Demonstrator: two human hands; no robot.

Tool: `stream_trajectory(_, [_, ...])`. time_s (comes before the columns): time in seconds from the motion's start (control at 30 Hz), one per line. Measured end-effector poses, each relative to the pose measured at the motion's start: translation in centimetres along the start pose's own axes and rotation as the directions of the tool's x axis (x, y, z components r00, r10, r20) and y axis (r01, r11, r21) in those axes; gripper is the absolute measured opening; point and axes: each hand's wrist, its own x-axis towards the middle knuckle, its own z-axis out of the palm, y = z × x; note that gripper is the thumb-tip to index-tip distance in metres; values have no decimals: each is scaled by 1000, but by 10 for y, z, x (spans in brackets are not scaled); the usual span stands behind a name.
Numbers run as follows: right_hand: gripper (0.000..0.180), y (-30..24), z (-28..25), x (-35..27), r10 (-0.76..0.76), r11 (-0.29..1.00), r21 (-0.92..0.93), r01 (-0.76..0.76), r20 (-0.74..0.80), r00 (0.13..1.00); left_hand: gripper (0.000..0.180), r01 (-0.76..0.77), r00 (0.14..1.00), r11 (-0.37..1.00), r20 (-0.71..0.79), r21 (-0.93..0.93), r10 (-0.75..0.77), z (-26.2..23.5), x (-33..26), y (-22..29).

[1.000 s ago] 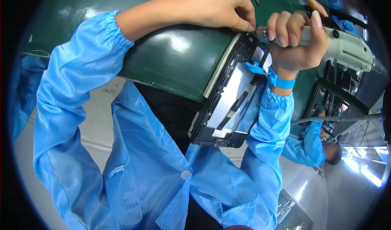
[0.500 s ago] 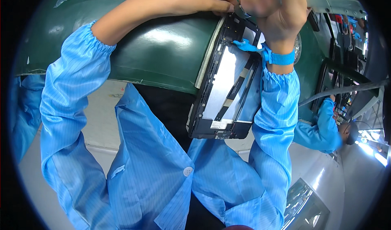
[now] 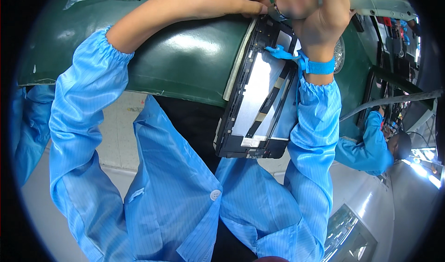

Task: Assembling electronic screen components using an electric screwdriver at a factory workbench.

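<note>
Both hands meet at the far corner of the dark panel frame (image 3: 259, 104) overhanging the green mat (image 3: 176, 53): we see left hand (image 3: 241, 0) pinching its edge to steady it, right hand (image 3: 315, 11) clenched, contents unclear.

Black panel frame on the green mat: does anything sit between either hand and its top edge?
Nothing visible does. The left hand has its fingertips on the top corner of the black panel frame, and the right hand is closed right above that edge, its blue wrist strap trailing over the frame.

Green padded bench (image 3: 185, 53), pale floor (image 3: 118, 137), bright lamps (image 3: 433, 178)
</note>
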Motion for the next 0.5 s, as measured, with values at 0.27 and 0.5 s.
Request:
stream_trajectory(0.27, [24, -1, 1, -1, -61, 998, -16, 61, 5, 998, 25, 7, 999, 998, -53, 65, -4, -6, -4, 10])
stream_trajectory(0.5, [39, -16, -36, -1, -204, 975, 89, 205, -14, 979, 24, 163, 874, 921, -485, 354, 32, -14, -3, 15])
